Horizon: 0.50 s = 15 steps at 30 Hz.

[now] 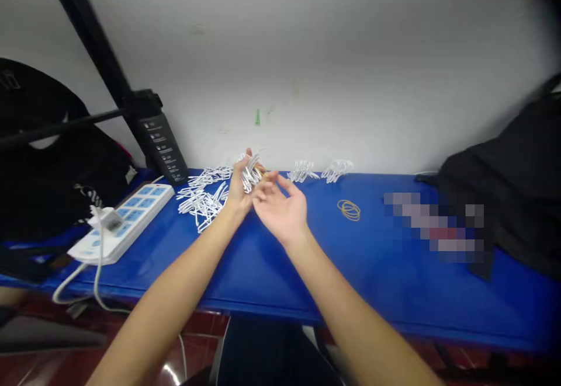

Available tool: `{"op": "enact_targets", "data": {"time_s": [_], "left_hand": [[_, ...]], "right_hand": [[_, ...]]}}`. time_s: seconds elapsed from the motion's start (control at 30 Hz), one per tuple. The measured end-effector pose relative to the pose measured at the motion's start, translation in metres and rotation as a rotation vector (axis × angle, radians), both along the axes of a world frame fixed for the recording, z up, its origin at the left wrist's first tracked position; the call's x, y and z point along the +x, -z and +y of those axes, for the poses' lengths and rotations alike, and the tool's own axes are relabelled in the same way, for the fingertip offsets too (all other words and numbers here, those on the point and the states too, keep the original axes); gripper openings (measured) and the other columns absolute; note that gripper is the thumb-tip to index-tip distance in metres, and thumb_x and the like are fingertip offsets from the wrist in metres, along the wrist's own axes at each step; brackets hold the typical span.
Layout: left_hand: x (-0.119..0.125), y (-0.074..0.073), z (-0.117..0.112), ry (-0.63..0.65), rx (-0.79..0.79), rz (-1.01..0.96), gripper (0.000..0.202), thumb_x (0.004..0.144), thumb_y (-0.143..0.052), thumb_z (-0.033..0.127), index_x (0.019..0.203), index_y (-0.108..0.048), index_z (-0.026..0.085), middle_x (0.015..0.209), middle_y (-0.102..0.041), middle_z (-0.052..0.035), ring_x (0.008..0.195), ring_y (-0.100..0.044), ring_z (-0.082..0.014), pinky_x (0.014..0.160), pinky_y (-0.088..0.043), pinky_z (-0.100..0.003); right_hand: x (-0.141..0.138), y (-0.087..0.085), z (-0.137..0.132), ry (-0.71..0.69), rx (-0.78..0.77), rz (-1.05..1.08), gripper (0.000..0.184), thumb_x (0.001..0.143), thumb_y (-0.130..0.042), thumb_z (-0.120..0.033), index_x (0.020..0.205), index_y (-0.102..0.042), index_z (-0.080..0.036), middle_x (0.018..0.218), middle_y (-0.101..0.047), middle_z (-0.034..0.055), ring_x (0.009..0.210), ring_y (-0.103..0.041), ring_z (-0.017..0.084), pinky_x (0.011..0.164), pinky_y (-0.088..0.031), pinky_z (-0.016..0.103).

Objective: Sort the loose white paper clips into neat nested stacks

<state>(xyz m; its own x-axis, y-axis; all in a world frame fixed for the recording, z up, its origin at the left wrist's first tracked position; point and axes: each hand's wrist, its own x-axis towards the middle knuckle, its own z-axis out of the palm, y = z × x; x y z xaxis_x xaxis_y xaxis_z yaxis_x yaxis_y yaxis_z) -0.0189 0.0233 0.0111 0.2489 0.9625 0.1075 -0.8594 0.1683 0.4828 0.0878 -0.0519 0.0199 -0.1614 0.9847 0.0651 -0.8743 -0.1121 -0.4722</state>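
My left hand (239, 190) is closed round a bunch of small white clips (251, 174), held just above the blue table (272, 269). My right hand (280, 208) is beside it, palm up, its fingertips pinching at the bunch, where a brownish rubber band seems to sit. A loose pile of white clips (204, 196) lies on the table to the left of my hands. Two finished-looking bundles of white clips (302, 171) (336, 170) lie by the wall. Yellow rubber bands (349, 209) lie flat to the right of my right hand.
A white and blue power strip (127, 219) with a plug and cable lies at the table's left end. A black stand with a label (160, 143) leans at the back left. Black bags (504, 187) (48, 164) sit at both ends. A white wall closes the back.
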Motion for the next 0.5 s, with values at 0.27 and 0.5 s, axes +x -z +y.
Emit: {"op": "enact_targets", "data": {"time_s": [0.27, 0.5], "left_hand": [[-0.004, -0.008, -0.003, -0.078, -0.011, 0.056, 0.027, 0.094, -0.071, 0.032, 0.121, -0.069, 0.033, 0.08, -0.068, 0.0024, 0.067, -0.07, -0.0109, 0.061, -0.055, -0.018], [0.003, -0.013, -0.013, -0.112, -0.096, 0.168, 0.05, 0.087, -0.076, 0.028, 0.135, -0.063, 0.034, 0.085, -0.07, 0.0003, 0.069, -0.073, -0.0155, 0.062, -0.059, -0.024]], "right_hand": [[-0.048, 0.007, -0.012, 0.172, 0.039, 0.218, 0.017, 0.085, -0.057, -0.016, 0.093, -0.069, -0.025, 0.072, -0.055, -0.0064, 0.047, -0.011, 0.011, 0.047, -0.03, 0.024], [-0.049, 0.0, -0.009, 0.26, -0.081, 0.229, 0.021, 0.097, -0.055, -0.021, 0.098, -0.074, -0.029, 0.111, -0.082, -0.0066, 0.042, 0.0, 0.007, 0.037, -0.021, 0.024]]}}
